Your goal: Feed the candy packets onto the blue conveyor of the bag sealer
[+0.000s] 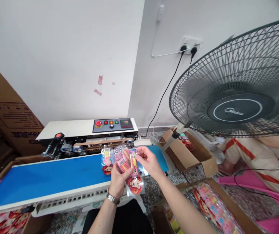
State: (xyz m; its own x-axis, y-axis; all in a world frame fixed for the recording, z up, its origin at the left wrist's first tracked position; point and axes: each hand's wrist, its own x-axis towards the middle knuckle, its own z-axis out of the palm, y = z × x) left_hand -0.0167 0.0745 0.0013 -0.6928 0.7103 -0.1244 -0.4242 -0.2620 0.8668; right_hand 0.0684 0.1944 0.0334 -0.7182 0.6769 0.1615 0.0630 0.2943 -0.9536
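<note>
The small clear plastic packets with pink printed contents and a red cartoon-face card [127, 162] looked light, limp and slick, likely best pinched at the flat top edge. The left hand [118, 180] was closed around a fanned bunch of them, and the right hand [149, 161] pinched one packet's top, just above the near edge of the blue conveyor belt [49, 177].

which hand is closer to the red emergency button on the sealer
Left. The left hand sits below the red button, nearly in line; the right hand is farther off to the button's right, holding packets.
</note>
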